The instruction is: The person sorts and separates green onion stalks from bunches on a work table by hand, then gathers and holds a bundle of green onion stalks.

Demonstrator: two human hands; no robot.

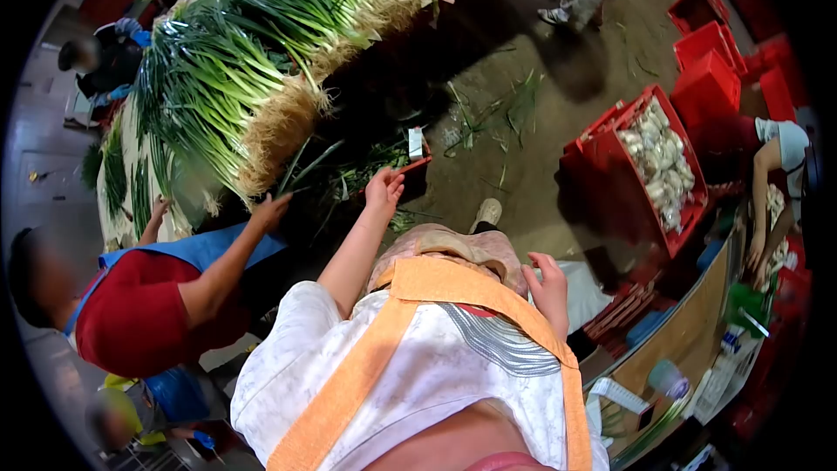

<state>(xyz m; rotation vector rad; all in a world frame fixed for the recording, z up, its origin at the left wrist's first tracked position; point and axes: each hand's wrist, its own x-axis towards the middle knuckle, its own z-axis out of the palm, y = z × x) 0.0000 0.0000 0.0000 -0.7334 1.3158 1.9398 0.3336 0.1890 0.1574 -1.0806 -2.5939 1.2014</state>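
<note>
My left hand (pixel 384 191) is reached forward, its fingers curled at the near edge of a dark-looking crate with a red rim (pixel 418 162). A white label (pixel 415 141) stands at that crate's far side, and loose green leaves lie to its left. My right hand (pixel 547 286) is beside my waist on the right, fingers loosely bent and apart, with nothing visible in it. Bunched green onions (pixel 218 96) are piled on the table ahead and left, their roots facing the aisle.
A co-worker in a red shirt (pixel 139 310) reaches toward the onions at left. A red crate of bagged white produce (pixel 658 161) stands at right, near a wooden workbench (pixel 680 331) and another person's arm (pixel 761 201). Leaf scraps litter the floor (pixel 523 183). Someone walks at the top.
</note>
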